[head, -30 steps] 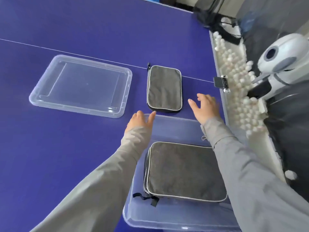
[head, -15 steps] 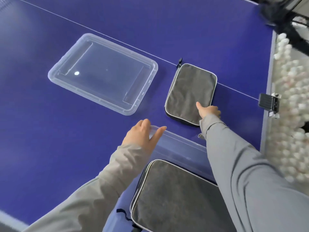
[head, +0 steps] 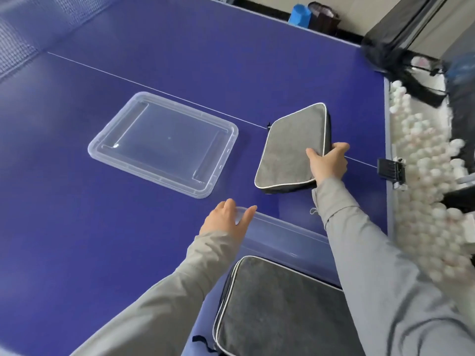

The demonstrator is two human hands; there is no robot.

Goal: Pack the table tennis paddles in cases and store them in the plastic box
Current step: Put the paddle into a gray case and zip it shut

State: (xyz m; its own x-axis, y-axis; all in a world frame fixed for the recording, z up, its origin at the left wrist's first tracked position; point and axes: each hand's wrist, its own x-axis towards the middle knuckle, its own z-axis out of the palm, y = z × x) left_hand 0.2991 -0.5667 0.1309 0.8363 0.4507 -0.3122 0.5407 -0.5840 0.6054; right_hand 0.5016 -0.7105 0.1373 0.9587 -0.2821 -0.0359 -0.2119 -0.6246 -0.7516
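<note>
A grey paddle case (head: 288, 152) with white piping is tilted, its right edge raised off the blue table. My right hand (head: 327, 161) grips that right edge, thumb on top. A second grey case (head: 277, 309) lies inside the clear plastic box (head: 282, 233) at the bottom of the view. My left hand (head: 226, 222) rests on the box's far left corner, fingers spread over the rim. No bare paddle is visible.
The clear box lid (head: 164, 142) lies flat on the table to the left. A pile of white balls (head: 424, 181) fills a trough past the table's right edge, by a black clamp (head: 389, 168). The net (head: 18, 44) is far left.
My right hand has taken hold of the far case's right edge and lifted that side off the table. My left hand has stayed on the box corner. The view has shifted.
</note>
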